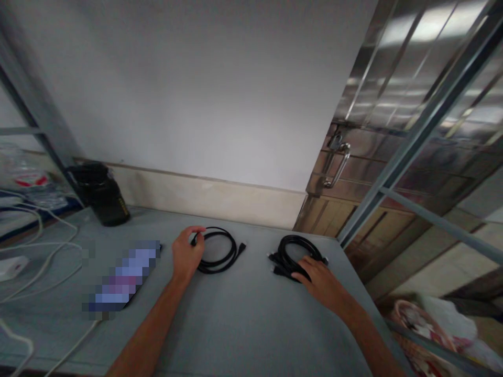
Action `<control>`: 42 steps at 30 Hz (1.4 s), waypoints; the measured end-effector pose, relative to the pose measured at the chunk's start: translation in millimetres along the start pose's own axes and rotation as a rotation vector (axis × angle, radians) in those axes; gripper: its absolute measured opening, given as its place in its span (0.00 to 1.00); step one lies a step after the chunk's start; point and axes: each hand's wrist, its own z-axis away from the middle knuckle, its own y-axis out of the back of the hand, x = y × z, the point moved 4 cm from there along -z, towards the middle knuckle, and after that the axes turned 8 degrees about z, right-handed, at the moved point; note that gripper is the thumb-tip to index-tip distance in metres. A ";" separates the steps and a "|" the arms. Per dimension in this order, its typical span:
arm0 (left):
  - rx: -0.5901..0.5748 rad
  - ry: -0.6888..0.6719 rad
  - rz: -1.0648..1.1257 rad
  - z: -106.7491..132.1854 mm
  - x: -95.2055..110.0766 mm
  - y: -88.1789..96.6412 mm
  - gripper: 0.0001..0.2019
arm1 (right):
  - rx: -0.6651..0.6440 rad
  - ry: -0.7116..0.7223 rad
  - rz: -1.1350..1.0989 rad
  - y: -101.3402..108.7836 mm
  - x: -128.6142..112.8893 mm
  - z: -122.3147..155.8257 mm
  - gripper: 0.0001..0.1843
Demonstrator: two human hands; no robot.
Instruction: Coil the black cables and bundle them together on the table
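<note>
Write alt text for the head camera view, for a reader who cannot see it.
On a grey table, the left hand pinches one end of the left coil of black cable while the right hand rests on the right coil. A dark bottle stands at the back left, near loose white cables.

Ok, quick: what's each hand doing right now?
Left hand: closed, pinching one end of the left cable coil.
Right hand: resting on the right cable coil; grip cannot be told.
</note>
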 end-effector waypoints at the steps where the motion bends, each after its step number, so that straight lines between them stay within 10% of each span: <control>1: 0.008 -0.027 -0.044 -0.2 -0.1 -0.5 0.08 | 0.022 -0.008 -0.004 0.5 -0.3 0.4 0.21; 10: 0.017 -0.086 -0.234 2.7 1.0 -8.9 0.08 | 0.227 -0.189 -0.306 39.7 8.6 -4.1 0.27; 17: -0.137 -0.228 -0.057 5.8 15.0 -21.0 0.10 | 0.681 -0.397 -0.592 118.3 16.9 -10.6 0.37; 25: -0.262 -0.372 0.040 21.5 40.4 -31.9 0.12 | 1.210 -0.147 -0.945 245.1 -40.8 -2.3 0.23; 31: -0.299 -0.525 0.006 40.0 58.2 -35.4 0.17 | 1.350 -0.010 -0.970 298.5 -81.7 3.9 0.18; 36: -0.503 -0.453 -0.037 51.5 58.3 -44.4 0.39 | 1.288 0.001 -1.049 274.5 -112.2 -9.6 0.21; 42: -0.555 -0.173 0.066 51.6 50.8 -53.8 0.32 | 0.879 0.012 -1.232 161.2 -139.4 -50.4 0.24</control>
